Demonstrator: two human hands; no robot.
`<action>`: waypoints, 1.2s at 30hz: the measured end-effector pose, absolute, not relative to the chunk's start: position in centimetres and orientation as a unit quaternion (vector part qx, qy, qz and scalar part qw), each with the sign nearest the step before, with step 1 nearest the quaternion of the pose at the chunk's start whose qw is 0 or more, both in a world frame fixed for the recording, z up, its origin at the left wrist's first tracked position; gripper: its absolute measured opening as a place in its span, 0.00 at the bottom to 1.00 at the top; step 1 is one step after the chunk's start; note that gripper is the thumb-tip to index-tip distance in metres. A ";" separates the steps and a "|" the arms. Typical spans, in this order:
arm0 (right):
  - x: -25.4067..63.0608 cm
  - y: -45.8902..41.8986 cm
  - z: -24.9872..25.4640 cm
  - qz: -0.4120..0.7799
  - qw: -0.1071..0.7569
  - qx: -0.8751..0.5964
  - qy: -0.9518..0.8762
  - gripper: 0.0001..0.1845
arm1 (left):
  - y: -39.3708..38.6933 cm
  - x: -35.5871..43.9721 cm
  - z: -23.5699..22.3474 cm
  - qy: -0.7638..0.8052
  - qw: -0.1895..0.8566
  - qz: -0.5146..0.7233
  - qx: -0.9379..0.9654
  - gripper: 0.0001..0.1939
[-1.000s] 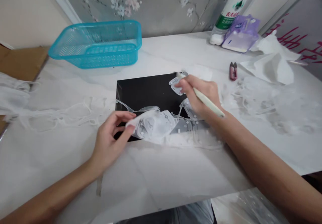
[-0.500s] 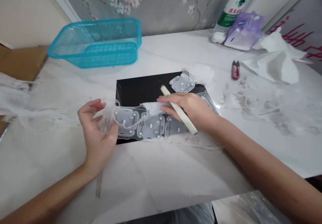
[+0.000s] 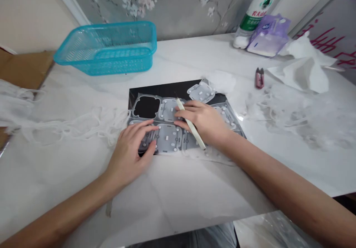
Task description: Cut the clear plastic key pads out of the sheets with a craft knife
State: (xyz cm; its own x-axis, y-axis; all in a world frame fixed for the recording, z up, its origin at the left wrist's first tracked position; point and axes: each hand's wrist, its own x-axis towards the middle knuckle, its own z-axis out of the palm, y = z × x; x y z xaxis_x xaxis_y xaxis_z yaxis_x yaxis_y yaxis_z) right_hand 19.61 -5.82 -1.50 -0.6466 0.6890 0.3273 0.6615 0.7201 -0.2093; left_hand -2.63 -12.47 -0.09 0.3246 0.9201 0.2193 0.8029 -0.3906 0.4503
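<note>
A translucent grey plastic sheet point(image 3: 168, 130) of several rounded-square panels, dotted with small white bumps, lies over a black board point(image 3: 167, 89). In its upper left panel is an opening where the black shows through. My left hand point(image 3: 133, 149) rests on the sheet's lower left part, fingers and thumb apart, holding nothing. A slim cream-white pen-like tool point(image 3: 198, 134) with a dark tip is gripped in my right hand point(image 3: 208, 123), whose fingertips touch the upper middle panel. One separate rounded panel point(image 3: 200, 92) lies on the board's far right part.
Stringy translucent strips point(image 3: 83, 123) are heaped to the left, and clear scraps point(image 3: 300, 114) to the right. At the back stand a blue plastic basket point(image 3: 105, 68), a water bottle point(image 3: 251, 16) and a purple tissue pack point(image 3: 268, 36). Small pink snips point(image 3: 259, 79) lie near crumpled tissues point(image 3: 306, 69).
My left hand has let go of the stringy strip, now on the left heap, and moved right onto the sheet. The white piece at my right fingers no longer shows; the upper panels do.
</note>
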 end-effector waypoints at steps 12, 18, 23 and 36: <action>18.1 -8.0 -1.2 -0.037 0.293 -0.371 -0.881 0.12 | -11.6 -3.3 0.5 0.641 0.268 0.232 0.681 0.21; 17.3 -9.7 -0.9 -0.059 0.359 -0.311 -0.878 0.08 | -11.4 -3.1 0.8 0.620 0.332 0.273 0.657 0.15; 17.2 -9.4 -0.6 -0.044 0.351 -0.292 -0.888 0.11 | -11.7 -2.9 0.5 0.587 0.281 0.315 0.691 0.08; 16.9 -10.4 0.0 -0.054 0.317 -0.305 -0.897 0.09 | -11.7 -3.1 0.6 0.524 0.377 0.304 0.701 0.07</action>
State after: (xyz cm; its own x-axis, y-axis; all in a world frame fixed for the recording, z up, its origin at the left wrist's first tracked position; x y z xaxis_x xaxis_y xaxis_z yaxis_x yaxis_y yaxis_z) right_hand 16.91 -10.40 -0.03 -0.6134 0.5120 0.6013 0.5803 0.8086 -0.0966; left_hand -3.07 -11.69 0.63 0.2656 0.9636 0.0301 0.5060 -0.1659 0.8464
